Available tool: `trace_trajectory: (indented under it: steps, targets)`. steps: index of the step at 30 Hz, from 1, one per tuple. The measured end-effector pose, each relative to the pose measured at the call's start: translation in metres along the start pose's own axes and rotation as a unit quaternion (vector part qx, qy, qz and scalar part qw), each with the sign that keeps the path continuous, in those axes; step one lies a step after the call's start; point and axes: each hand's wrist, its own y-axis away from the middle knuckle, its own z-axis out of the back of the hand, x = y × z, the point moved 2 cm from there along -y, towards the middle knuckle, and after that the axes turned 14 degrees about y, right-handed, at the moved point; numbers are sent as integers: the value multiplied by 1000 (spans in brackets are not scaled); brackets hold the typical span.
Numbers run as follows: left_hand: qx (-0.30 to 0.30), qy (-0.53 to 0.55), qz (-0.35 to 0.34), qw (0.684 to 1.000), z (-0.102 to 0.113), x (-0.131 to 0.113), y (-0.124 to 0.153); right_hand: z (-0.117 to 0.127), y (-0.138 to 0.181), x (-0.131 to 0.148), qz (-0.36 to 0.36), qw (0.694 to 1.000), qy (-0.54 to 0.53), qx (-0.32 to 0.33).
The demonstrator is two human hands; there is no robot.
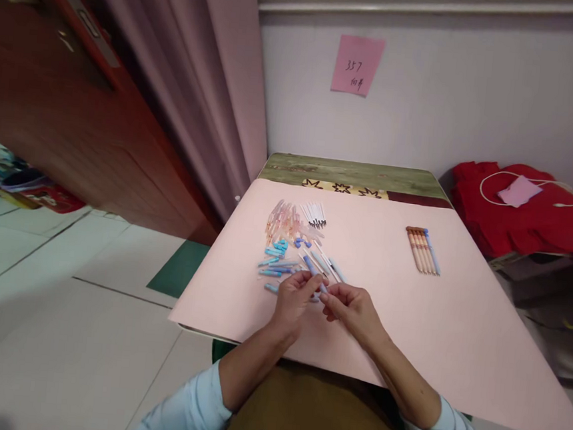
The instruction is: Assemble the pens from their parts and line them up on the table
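My left hand (294,299) and my right hand (351,309) meet over the near part of a pink sheet (408,319) covering a small table. Both have fingers pinched together on a small blue and white pen part (321,286) held between them. Just beyond my hands lies a heap of loose pen parts (294,246): blue caps, pale barrels, orange-tinted tubes and thin white refills (314,214). To the right, apart from the heap, a neat row of several assembled pens (422,250) lies side by side.
The table's green far edge (350,174) meets a white wall bearing a pink note (357,65). A red cloth pile (522,209) with a white cord sits at the right. A curtain and a dark wooden door stand at the left, above a tiled floor.
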Motion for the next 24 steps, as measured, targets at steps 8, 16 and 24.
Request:
trace_trajectory:
  steps: [8, 16, 24]
  targets:
    - [114, -478, -338, 803, 24, -47, -105, 49, -21, -44, 60, 908, 209, -359]
    - [283, -697, -300, 586, 3, -32, -136, 45, -24, -55, 72, 897, 259, -350]
    - [274, -625, -300, 667, -3, -48, -121, 46, -26, -55, 91, 888, 277, -355]
